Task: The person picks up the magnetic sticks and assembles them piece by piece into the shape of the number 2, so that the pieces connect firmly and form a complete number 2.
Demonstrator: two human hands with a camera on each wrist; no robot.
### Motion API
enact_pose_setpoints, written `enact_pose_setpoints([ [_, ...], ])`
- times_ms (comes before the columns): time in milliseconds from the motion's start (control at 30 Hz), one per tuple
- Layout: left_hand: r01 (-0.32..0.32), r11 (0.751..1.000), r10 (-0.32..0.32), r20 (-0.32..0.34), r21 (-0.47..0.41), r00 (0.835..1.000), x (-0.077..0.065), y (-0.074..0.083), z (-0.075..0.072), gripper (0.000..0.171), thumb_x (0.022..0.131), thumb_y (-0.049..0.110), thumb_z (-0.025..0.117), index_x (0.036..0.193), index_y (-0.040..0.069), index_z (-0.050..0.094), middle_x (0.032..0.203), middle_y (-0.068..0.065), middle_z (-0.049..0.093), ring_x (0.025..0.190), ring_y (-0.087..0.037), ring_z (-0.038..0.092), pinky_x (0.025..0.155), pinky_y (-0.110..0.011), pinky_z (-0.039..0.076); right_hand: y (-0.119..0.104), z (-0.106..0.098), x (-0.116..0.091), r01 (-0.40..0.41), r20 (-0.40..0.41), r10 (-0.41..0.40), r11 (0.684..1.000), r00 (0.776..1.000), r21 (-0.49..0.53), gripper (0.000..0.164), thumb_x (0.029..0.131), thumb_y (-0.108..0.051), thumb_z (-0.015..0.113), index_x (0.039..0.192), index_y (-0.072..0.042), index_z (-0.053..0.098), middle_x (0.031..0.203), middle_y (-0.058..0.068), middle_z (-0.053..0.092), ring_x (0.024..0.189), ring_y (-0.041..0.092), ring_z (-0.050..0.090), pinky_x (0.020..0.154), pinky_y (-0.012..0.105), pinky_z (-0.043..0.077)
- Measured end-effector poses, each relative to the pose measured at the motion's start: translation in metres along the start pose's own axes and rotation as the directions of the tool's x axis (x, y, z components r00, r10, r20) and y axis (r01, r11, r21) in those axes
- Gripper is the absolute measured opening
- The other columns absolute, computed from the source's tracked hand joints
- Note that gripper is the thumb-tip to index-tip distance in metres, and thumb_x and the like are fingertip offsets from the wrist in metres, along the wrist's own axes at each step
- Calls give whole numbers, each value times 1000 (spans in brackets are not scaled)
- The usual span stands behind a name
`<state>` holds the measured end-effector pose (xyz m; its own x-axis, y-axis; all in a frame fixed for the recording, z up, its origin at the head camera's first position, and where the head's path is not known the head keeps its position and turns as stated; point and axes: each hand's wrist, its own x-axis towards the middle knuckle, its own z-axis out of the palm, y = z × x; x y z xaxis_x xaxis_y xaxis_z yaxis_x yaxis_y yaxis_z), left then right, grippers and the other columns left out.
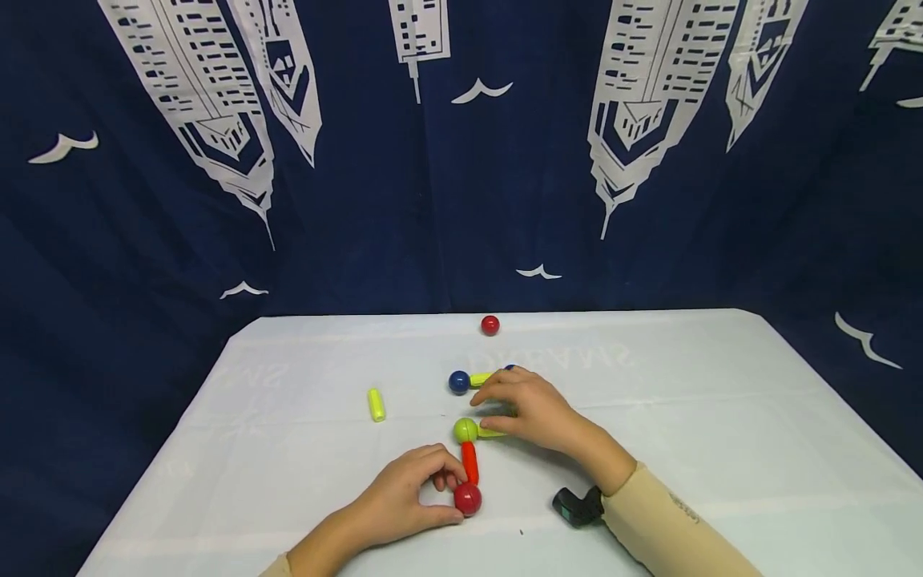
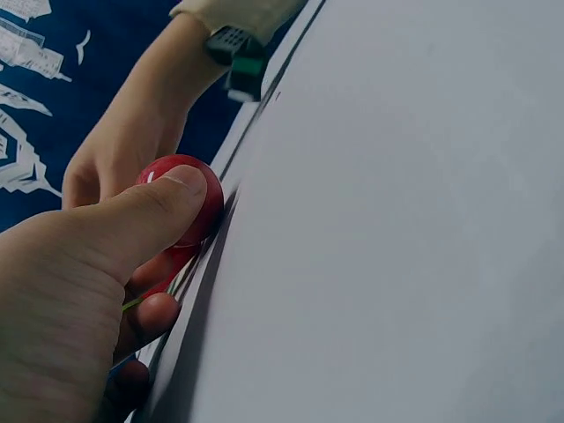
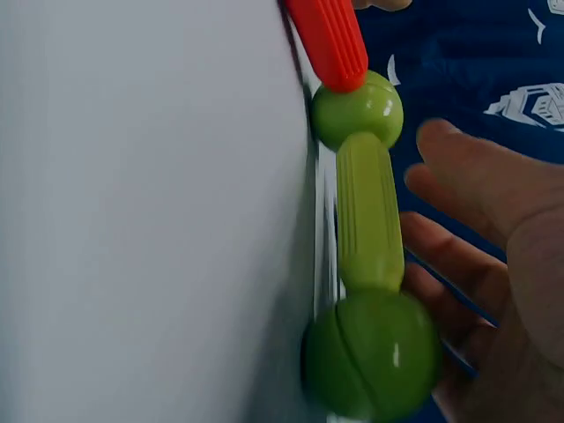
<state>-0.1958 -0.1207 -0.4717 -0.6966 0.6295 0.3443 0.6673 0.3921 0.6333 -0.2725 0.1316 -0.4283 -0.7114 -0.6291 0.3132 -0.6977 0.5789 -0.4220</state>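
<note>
A chain of toy balls and ribbed rods lies on the white table. Its near end is a red ball (image 1: 467, 498), which my left hand (image 1: 404, 497) pinches; the thumb presses on the ball in the left wrist view. From there a red rod (image 1: 469, 462) runs to a green ball (image 1: 465, 430). A yellow-green rod (image 3: 368, 207) leads on to a second green ball (image 3: 372, 357), hidden in the head view by my right hand (image 1: 534, 409). That hand hovers beside this rod, fingers loosely bent and apart from it in the right wrist view.
Beyond the right hand, a blue ball (image 1: 458, 382) joins a yellow rod (image 1: 481, 379), with another blue ball (image 1: 509, 368) mostly hidden. A loose yellow rod (image 1: 376, 405) lies to the left. Near the far edge sits a red ball (image 1: 490, 324). A black device (image 1: 579, 506) is at the right wrist.
</note>
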Motion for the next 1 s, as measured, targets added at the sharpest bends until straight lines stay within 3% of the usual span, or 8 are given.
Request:
enact_pose_setpoints([
  [67, 2, 1000, -2, 6, -10, 1000, 0, -1, 1, 38, 80, 33, 85, 109, 29, 61, 93, 12, 61, 86, 0, 55, 78, -16, 49, -1, 3, 9, 15, 111, -24, 996, 994, 83, 31, 87, -29, 78, 117, -23, 73, 112, -10, 69, 104, 11, 61, 92, 31, 52],
  [167, 5, 1000, -5, 11, -18, 1000, 0, -1, 1, 37, 80, 33, 84, 108, 29, 61, 93, 12, 61, 86, 0, 55, 78, -16, 49, 1, 5, 20, -13, 258, -45, 975, 965, 220, 33, 89, -25, 77, 121, -19, 71, 110, -7, 68, 98, 15, 62, 90, 29, 54],
  [300, -5, 1000, 5, 10, -9, 1000, 1, -1, 0, 37, 80, 32, 85, 108, 28, 61, 93, 11, 62, 85, -1, 55, 78, -16, 49, 6, 5, 27, -69, 362, -48, 950, 931, 304, 34, 88, -21, 77, 121, -19, 71, 105, -8, 67, 91, 12, 58, 84, 23, 52],
  [400, 3, 1000, -3, 13, -5, 1000, 1, -2, -1, 38, 79, 31, 85, 108, 28, 61, 93, 11, 61, 86, 0, 55, 78, -16, 49, 7, 5, 30, -73, 382, -55, 947, 923, 312, 33, 88, -20, 77, 120, -20, 71, 102, -9, 66, 89, 9, 56, 81, 21, 50],
  [1000, -11, 1000, 11, 5, 10, 1000, -1, -3, -1, 35, 82, 35, 82, 108, 28, 60, 91, 11, 61, 86, 0, 55, 78, -16, 48, 8, 9, 30, -48, 357, -78, 942, 931, 331, 30, 89, -19, 75, 119, -18, 72, 94, -7, 64, 86, 6, 54, 77, 21, 49],
])
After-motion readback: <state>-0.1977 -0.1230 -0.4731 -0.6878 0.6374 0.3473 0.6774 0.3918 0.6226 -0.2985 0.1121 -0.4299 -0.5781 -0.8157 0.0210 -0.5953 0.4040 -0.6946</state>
